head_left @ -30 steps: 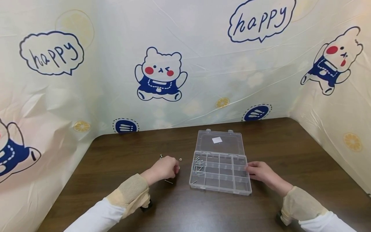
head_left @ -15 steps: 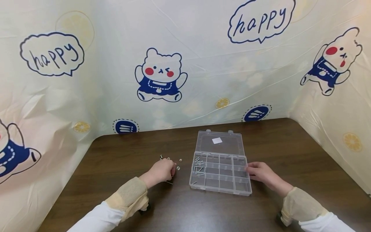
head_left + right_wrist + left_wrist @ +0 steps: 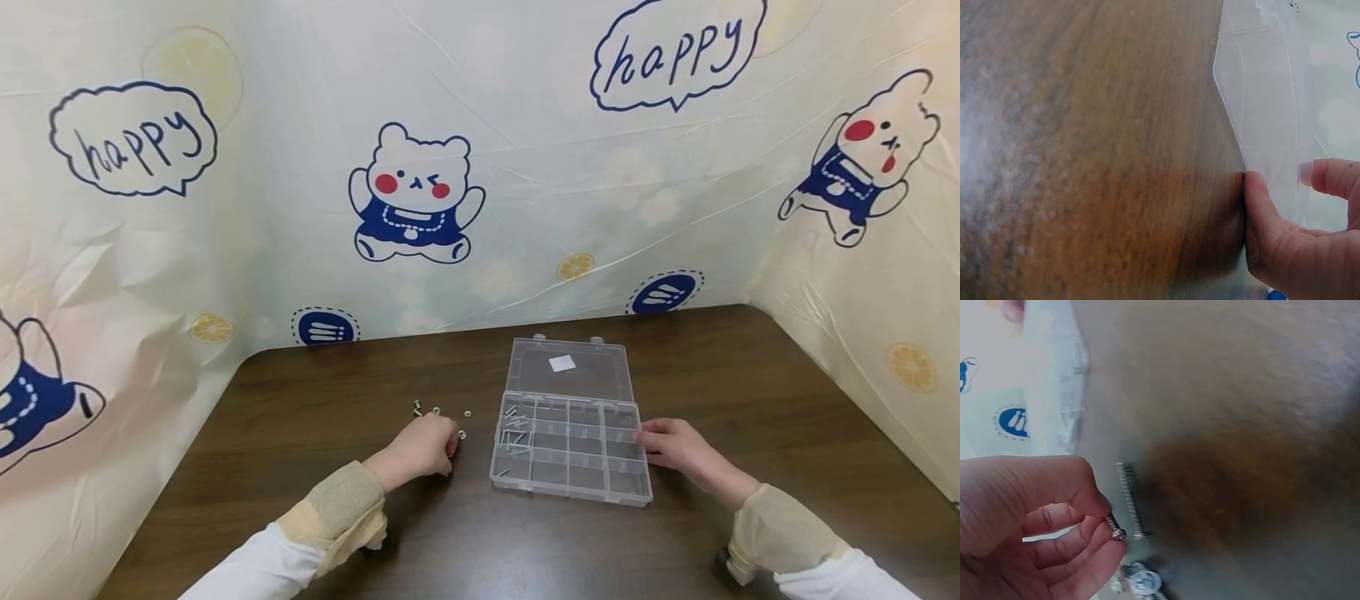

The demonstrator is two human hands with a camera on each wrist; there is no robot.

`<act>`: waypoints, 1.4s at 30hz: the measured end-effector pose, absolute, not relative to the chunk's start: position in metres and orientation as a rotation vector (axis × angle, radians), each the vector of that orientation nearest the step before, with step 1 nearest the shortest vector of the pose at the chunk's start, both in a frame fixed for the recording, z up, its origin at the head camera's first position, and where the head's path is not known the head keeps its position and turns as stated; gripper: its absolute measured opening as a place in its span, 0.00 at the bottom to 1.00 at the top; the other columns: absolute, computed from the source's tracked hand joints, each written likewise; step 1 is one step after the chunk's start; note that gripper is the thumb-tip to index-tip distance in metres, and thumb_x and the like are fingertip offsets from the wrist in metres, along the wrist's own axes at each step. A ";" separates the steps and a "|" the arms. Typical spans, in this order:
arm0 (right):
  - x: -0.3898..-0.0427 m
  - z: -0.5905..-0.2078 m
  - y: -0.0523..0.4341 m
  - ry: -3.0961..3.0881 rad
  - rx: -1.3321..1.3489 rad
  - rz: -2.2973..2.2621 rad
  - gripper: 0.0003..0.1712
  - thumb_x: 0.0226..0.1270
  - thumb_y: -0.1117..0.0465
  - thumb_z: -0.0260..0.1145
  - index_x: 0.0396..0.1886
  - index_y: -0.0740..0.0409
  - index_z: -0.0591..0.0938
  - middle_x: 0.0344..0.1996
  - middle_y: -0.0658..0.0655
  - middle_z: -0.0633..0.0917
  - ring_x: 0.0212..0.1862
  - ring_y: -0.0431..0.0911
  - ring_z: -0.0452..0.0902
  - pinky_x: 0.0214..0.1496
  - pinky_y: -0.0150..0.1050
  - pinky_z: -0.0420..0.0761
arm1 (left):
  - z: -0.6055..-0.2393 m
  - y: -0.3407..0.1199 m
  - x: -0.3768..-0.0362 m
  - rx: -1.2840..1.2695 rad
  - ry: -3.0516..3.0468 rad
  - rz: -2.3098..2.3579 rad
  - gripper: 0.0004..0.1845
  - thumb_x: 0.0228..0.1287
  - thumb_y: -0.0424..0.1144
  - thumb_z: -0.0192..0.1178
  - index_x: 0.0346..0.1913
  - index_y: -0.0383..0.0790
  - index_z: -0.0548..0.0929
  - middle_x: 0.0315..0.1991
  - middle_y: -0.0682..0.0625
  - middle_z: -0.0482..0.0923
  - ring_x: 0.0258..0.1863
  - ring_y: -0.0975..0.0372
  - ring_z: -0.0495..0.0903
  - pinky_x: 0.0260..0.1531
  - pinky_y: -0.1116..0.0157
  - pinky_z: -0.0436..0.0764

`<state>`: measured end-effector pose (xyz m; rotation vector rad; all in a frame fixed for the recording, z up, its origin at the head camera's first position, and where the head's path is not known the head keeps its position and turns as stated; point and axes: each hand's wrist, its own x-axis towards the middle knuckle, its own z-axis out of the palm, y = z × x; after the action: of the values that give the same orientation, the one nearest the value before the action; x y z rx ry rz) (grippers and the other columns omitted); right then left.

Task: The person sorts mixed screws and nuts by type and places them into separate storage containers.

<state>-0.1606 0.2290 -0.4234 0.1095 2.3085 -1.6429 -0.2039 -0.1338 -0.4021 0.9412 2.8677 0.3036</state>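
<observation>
My left hand [image 3: 422, 446] is low over the table, left of the box. In the left wrist view its thumb and fingers pinch a small screw [image 3: 1115, 526], head outward. A longer screw [image 3: 1130, 501] lies on the table beside the fingertips, close to a small cluster of metal hardware [image 3: 1144, 581]. My right hand [image 3: 678, 450] holds the right side wall of a clear plastic compartment box [image 3: 587, 476], one finger against the outer wall and another at the rim. Several screws [image 3: 514, 437] lie in the box's left-hand compartments.
Small nuts [image 3: 462, 435] and screws [image 3: 417, 407] lie loose around the left hand. The box's lid [image 3: 592, 379] is folded back flat behind it, with a white paper square [image 3: 561, 363] on it. A printed curtain [image 3: 525, 167] closes off the table's [image 3: 337, 392] far side.
My left hand has drawn back slightly toward the near edge, uncovering nuts and screws behind it and covering the screw that lay near its wrist. My right hand and the box have stayed put.
</observation>
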 end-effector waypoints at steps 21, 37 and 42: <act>-0.160 -0.421 0.229 2.320 0.107 -1.621 0.27 0.63 0.64 0.55 0.50 0.86 0.64 0.45 0.74 0.75 0.45 0.52 0.77 0.46 0.44 0.77 | -0.385 -0.091 -0.197 1.171 3.001 0.642 0.08 0.36 0.27 0.58 0.21 0.44 0.74 0.17 0.58 0.69 0.19 0.68 0.68 0.20 0.73 0.68; -0.160 -0.423 0.229 2.314 0.106 -1.647 0.25 0.64 0.66 0.54 0.50 0.88 0.64 0.44 0.73 0.76 0.45 0.51 0.77 0.46 0.44 0.77 | -0.367 -0.038 -0.182 1.359 2.830 0.508 0.07 0.40 0.27 0.60 0.24 0.42 0.78 0.20 0.57 0.73 0.21 0.70 0.68 0.23 0.77 0.68; -0.163 -0.429 0.232 2.294 0.097 -1.669 0.28 0.63 0.62 0.56 0.50 0.86 0.64 0.41 0.70 0.77 0.43 0.48 0.77 0.46 0.42 0.77 | -0.371 -0.026 -0.177 1.391 2.792 0.411 0.07 0.42 0.28 0.61 0.25 0.43 0.79 0.19 0.59 0.72 0.21 0.71 0.68 0.23 0.79 0.66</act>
<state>-0.1634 0.2320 -0.4288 0.0967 2.2937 -1.6688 -0.1769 -0.0263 -0.3712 1.3914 2.7915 0.4109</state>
